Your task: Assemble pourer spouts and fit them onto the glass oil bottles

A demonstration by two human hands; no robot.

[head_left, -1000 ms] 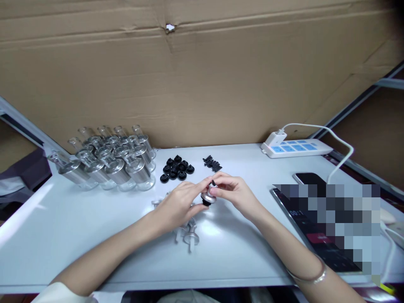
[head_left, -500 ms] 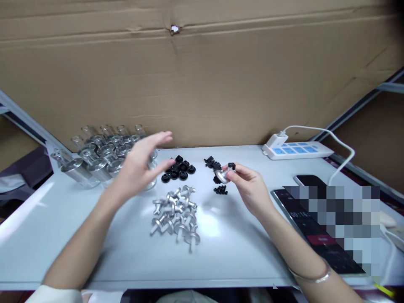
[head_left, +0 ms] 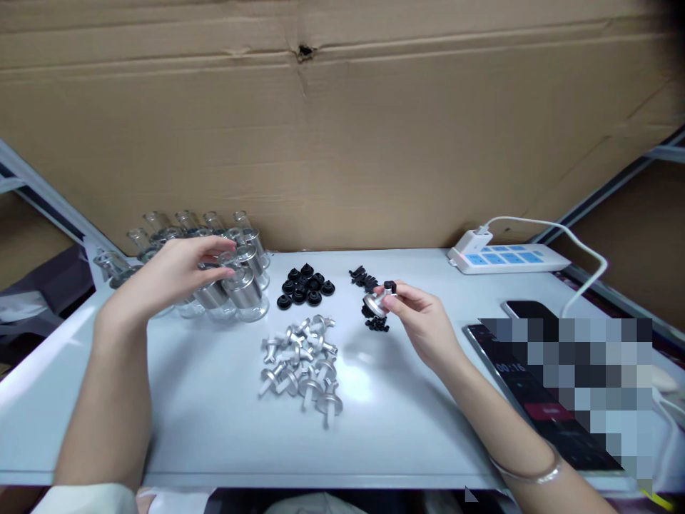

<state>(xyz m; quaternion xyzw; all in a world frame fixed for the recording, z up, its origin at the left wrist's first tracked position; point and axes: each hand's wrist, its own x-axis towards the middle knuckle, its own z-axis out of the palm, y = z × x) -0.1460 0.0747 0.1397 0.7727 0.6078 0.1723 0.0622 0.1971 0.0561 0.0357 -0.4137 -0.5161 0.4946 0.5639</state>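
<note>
My right hand pinches a silver pourer top, a round metal disc with a short stem and a small black cap on it, held above the table. My left hand is over the glass bottles, thumb and fingers apart at the neck of a front bottle; whether they touch it I cannot tell. The bottles have silver metal bands and narrow clear necks. Between my hands lies a pile of silver pourer tops with pale stems. Behind it is a heap of black ribbed stoppers.
Small black parts lie beyond my right hand, with more tiny black pieces nearer. A white power strip with a plugged-in charger stands at the back right. A phone lies at the right. Cardboard walls the back.
My left hand has moved left and down, from above the black stoppers to the bottles. My right hand keeps hold of the pourer top, its disc tilted a little differently.
</note>
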